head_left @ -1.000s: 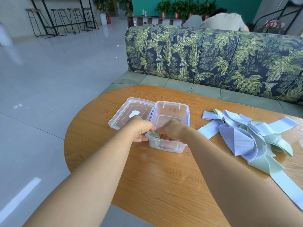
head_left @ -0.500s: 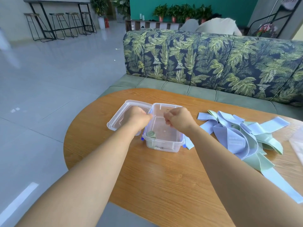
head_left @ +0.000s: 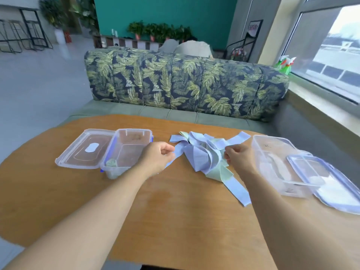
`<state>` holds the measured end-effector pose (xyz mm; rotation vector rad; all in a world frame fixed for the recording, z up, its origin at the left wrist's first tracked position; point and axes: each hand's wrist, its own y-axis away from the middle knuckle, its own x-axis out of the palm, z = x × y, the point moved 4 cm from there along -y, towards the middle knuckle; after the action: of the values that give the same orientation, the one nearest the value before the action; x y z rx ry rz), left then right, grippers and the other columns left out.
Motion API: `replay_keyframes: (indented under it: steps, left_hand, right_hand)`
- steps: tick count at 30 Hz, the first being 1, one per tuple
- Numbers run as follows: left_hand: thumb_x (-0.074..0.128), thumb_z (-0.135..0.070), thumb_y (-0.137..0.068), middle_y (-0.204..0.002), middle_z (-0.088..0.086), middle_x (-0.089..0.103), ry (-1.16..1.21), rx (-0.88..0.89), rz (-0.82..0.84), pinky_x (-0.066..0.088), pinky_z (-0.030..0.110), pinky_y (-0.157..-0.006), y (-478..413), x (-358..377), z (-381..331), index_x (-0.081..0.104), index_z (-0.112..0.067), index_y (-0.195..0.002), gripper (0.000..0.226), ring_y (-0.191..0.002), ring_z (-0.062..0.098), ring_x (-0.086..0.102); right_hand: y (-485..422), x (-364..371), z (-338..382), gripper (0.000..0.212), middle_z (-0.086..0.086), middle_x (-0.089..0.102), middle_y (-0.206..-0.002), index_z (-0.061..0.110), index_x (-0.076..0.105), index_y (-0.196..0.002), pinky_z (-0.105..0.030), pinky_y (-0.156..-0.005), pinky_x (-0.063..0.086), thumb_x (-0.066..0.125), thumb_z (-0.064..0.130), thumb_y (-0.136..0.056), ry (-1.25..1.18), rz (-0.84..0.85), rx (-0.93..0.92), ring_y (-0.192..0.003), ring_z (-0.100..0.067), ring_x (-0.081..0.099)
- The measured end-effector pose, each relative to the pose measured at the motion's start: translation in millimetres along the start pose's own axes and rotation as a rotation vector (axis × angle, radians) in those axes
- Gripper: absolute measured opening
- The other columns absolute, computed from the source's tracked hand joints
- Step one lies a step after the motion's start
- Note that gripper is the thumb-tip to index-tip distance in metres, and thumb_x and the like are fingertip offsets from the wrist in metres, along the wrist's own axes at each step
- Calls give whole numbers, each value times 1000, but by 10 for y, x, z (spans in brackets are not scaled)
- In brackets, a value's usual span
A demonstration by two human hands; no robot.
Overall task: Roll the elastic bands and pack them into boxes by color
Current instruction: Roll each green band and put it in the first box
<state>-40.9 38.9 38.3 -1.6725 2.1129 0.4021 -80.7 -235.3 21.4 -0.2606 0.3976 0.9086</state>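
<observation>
I'm between rolls: one green roll (head_left: 111, 163) lies in the left box (head_left: 134, 136), and the other bands sit in a pile (head_left: 202, 154) mid-table. My left hand (head_left: 156, 158) pinches a blue band (head_left: 180, 151); my right hand (head_left: 240, 159) is curled at the pile's edge, grip unclear. Next I'd tease that blue one free, roll it, probably for the right box (head_left: 259, 149). Half a second ago both hands hovered over the left box
</observation>
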Motion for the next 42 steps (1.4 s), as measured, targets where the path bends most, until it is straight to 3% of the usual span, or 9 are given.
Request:
replay_keyframes:
  steps: [3, 7, 12, 18, 23, 28, 34, 38, 42]
  left_hand:
    - [66, -11, -89, -114, 3, 66, -23, -20, 91, 45, 21, -87, -2, 423, 21, 65, -10, -117, 28, -102, 10, 60]
    - [63, -13, -89, -129, 5, 62, -104, -17, 122, 48, 34, -99, -38, 807, 40, 59, -15, -128, 39, -114, 19, 60]
    - [62, -24, -90, -146, -2, 34, -396, 173, 109, 32, 32, -108, -102, 1207, -122, 51, -30, -132, 44, -135, 20, 33]
    - [61, -23, -92, -158, 0, 7, -567, 253, 108, 16, 33, -116, -280, 1547, -135, 54, -34, -125, 36, -145, 22, 7]
    - [52, -12, -92, -133, 2, 45, -698, 112, 38, 45, 39, -90, -527, 1356, 17, 61, -21, -113, 24, -125, 28, 44]
    - [50, -9, -92, -117, 16, 64, -501, -165, -293, 44, 37, -80, -715, 826, 89, 67, -7, -113, 26, -108, 36, 57]
    - [55, -10, -89, -136, 15, 44, -372, -362, -267, 40, 31, -96, -688, 786, 78, 55, -14, -130, 41, -125, 30, 46]
    - [60, -5, -78, -139, 7, 36, -428, -193, -323, 32, 32, -98, -578, 866, -61, 53, -19, -122, 46, -129, 27, 33]
    - [56, -1, -78, -137, 1, 36, -404, -65, -259, 32, 32, -95, -439, 956, -129, 58, -20, -111, 39, -127, 25, 35]
  right_hand:
    - [49, -252, -223, 16, -6, 60, -60, -1, 66, -68, -35, -63, 46, 57, 8, -78, 37, 13, 37, -61, -20, 52]
    - [133, -316, -382, 22, -5, 66, -62, 19, 67, -60, -39, -63, 50, 66, 10, -81, 142, 92, 24, -60, -21, 55]
    - [228, -78, -439, 26, 7, 50, -60, 18, 58, -63, -29, -58, 34, 73, 35, -76, 374, 251, -15, -64, -16, 47]
    - [177, 134, -428, 29, 3, 64, -76, 13, 69, -83, -29, -64, 43, 72, 41, -77, 452, 261, 53, -85, -25, 65]
    - [-21, 168, -466, 14, 6, 56, -62, 19, 63, -68, -25, -58, 39, 70, 24, -79, 274, 327, 129, -63, -18, 54]
    - [-198, -60, -341, 19, 0, 46, -59, 10, 56, -66, -28, -56, 33, 69, 13, -79, -51, 266, 143, -58, -18, 41]
    - [-351, -370, -65, 9, -4, 52, -82, 13, 58, -74, -29, -59, 34, 65, 15, -80, -450, 131, 259, -73, -21, 45]
    - [-429, -471, 235, 30, -9, 48, -88, 15, 57, -78, -34, -68, 34, 62, 30, -53, -541, 79, 267, -78, -26, 44]
    - [-432, -523, 504, 18, -8, 48, -79, 18, 55, -62, -39, -70, 35, 59, 28, -49, -595, 105, 207, -73, -26, 43]
